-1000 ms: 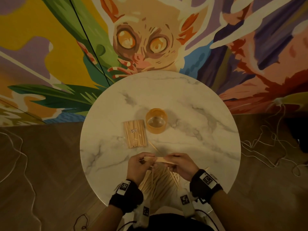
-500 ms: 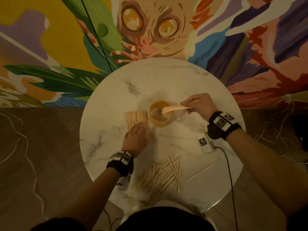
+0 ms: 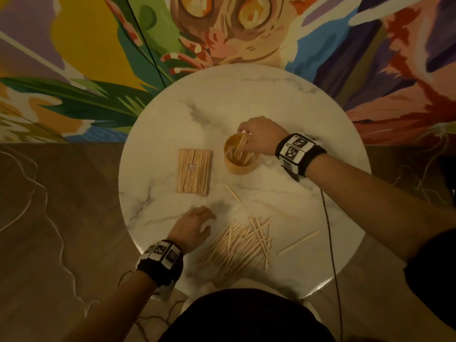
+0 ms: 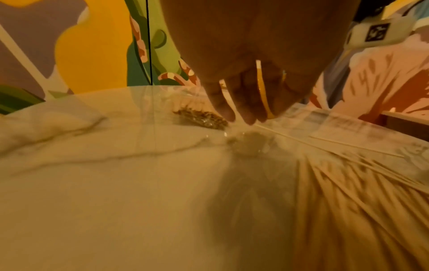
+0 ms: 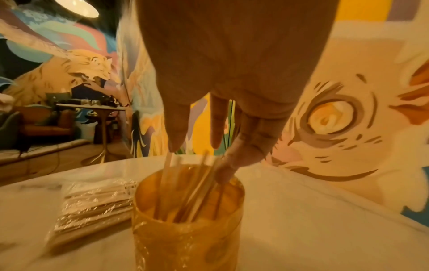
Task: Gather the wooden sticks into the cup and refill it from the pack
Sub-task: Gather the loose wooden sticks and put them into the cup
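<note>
Fingers [image 5: 224, 172] of the right hand [image 3: 261, 138] point down over the cup [image 3: 241, 156], loosely spread, tips among the tops of the sticks in the cup [image 5: 199, 190]. Whether any stick is pinched: cannot tell, wrist view is blurred there. Cup is amber, see-through, upright on the round marble desk [image 3: 308, 119], a bit right of centre. Several sticks stand tilted inside it.

Left hand [image 3: 195, 227] sits low over the near left part of the desk, fingers [image 4: 223, 108] hanging down, loosely bent, holding nothing. Fingertips are close to the surface; contact unclear. In the left wrist view the cup [image 4: 264, 95] shows behind the fingers as a yellow rim.

Pack of sticks [image 3: 195, 175] lies flat just left of the cup, apart from it, clear wrap with a small label. In the right wrist view the pack [image 5: 92, 207] lies beside the cup [image 5: 188, 220], wrap shiny.

Loose sticks [image 3: 241, 243] lie in a messy heap on the near part of the desk, just right of the left hand. One single stick [image 3: 298, 242] lies apart to the right of the heap, another long stick [image 3: 238, 201] runs from the heap up toward the cup.

Black wristbands with square markers on both wrists. Painted mural [image 3: 222, 28] of a big-eyed animal on the wall behind the desk. Cables [image 3: 37, 193] on the wood floor.
</note>
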Action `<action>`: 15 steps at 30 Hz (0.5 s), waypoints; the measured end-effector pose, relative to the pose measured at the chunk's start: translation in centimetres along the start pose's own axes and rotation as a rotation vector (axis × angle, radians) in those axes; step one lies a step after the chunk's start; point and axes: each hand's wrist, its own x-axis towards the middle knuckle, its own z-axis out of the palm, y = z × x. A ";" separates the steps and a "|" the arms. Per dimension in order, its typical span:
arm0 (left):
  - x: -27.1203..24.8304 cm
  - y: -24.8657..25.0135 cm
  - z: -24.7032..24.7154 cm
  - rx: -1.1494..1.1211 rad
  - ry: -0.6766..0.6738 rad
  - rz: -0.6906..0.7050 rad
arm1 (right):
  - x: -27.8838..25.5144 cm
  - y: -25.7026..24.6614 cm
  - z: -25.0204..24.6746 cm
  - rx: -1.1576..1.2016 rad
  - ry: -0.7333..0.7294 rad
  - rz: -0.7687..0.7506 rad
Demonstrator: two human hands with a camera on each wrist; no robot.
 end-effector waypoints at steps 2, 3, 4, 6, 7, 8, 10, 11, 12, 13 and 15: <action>-1.9 -0.2 1.3 0.015 -0.128 -0.043 | -1.3 1.0 -0.6 0.053 0.063 -0.019; -3.0 -0.5 1.9 0.028 -0.172 -0.057 | -2.1 1.5 -0.7 0.116 0.102 -0.026; -4.1 -1.0 2.5 0.040 -0.200 -0.069 | -2.9 2.0 -0.8 0.203 0.141 -0.030; -6.2 -1.9 3.8 0.074 -0.232 -0.073 | -4.5 2.6 -0.6 0.411 0.195 -0.023; -7.1 -2.2 4.3 0.090 -0.235 -0.075 | -5.2 2.6 -0.4 0.488 0.201 -0.013; -7.9 -2.4 4.7 0.101 -0.230 -0.078 | -5.8 2.4 -0.3 0.531 0.194 -0.005; -9.1 -2.5 5.4 0.135 -0.214 -0.058 | -6.5 2.1 0.1 0.568 0.187 0.000; -9.4 -2.5 5.7 0.162 -0.223 -0.031 | -6.8 2.0 0.1 0.594 0.208 -0.002; -9.5 -2.4 6.0 0.189 -0.231 0.003 | -7.1 2.0 0.1 0.634 0.248 0.000; -9.7 -2.2 6.4 0.203 -0.232 0.034 | -7.5 2.0 0.1 0.678 0.301 0.007; -9.5 -1.5 7.1 0.178 -0.210 0.049 | -8.9 1.9 0.4 0.791 0.415 0.035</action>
